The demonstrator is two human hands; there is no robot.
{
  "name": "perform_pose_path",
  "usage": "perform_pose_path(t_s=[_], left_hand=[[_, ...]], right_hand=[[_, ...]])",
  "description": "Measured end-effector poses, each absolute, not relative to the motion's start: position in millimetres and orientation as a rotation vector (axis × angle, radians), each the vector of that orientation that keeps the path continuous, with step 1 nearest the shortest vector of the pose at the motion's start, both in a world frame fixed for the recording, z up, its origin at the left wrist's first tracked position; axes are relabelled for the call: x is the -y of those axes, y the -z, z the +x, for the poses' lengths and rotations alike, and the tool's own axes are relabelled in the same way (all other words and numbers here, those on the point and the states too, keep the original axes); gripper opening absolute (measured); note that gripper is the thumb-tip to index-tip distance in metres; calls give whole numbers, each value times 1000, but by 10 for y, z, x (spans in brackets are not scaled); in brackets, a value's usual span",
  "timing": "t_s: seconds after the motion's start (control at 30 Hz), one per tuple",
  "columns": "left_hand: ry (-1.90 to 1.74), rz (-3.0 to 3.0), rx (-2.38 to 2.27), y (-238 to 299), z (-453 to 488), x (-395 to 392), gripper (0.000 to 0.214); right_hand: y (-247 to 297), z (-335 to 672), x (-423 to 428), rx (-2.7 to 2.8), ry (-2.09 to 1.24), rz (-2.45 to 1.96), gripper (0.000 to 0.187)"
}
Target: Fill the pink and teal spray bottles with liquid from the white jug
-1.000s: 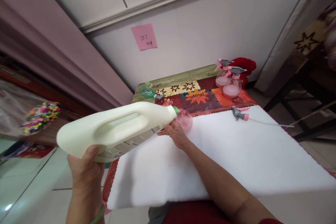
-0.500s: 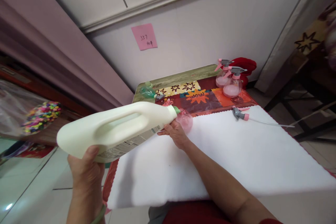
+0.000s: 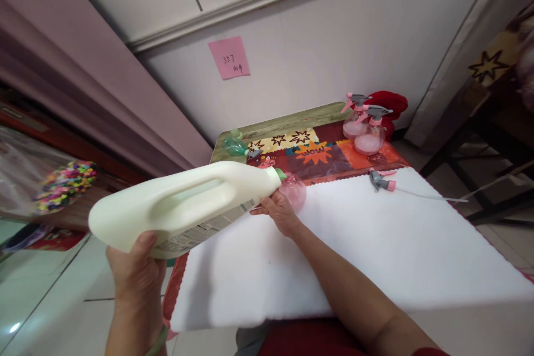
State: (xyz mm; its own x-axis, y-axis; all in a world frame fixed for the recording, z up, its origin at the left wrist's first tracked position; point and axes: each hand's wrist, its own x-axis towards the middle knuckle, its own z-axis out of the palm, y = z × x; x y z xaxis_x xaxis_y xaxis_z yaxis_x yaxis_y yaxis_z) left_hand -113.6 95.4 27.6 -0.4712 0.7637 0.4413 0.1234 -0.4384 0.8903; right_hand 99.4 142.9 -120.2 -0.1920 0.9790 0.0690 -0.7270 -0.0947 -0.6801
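The jug (image 3: 196, 217) is tipped nearly level above the left part of the white sheet (image 3: 354, 245), its green spout (image 3: 279, 174) at the mouth of the pink bottle (image 3: 294, 194). The jug's pale wall is opaque, so its contents are hidden. The pink bottle stands upright near the sheet's far edge and looks cloudy inside; its fill level cannot be made out.

The left hand (image 3: 136, 267) is clamped on the jug's base end, thumb on the near side. The right hand (image 3: 280, 213) is under the jug's neck, close against the pink bottle; its fingers are partly hidden, and whether it grips neck or bottle cannot be told.

At the far right of the surface (image 3: 346, 167), the front sprayer (image 3: 369, 142) and the rear sprayer (image 3: 352, 127) stand upright, both clear, with milky pink liquid low inside. A green bottle (image 3: 235, 146) lies at the far left. A loose trigger head (image 3: 380, 181), grey and pink with a clear tube, lies on the sheet.

The jug's label (image 3: 208, 227) carries print too small to read. The cover shows "WOW" on an orange burst. The pink note (image 3: 229, 58) on the wall reads "357", with smaller handwriting below.
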Motion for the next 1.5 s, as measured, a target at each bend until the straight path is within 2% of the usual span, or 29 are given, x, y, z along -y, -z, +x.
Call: perform_pose_path(t_s=[0.53,1.1,1.5], left_hand=[[-1948,1245,-1349,-294,-1127,-940,62],[-1946,1255,-1397,-302,-1110,-939,50],[-1927,1238,-1414,-309,-1108,-923,50]], right_hand=[[1212,1003,-1427,716,-1645,-489,55],[1192,1005,-1426,727,-1632,-496,53],[1176,1014,-1418,708,-1646,-483,55]])
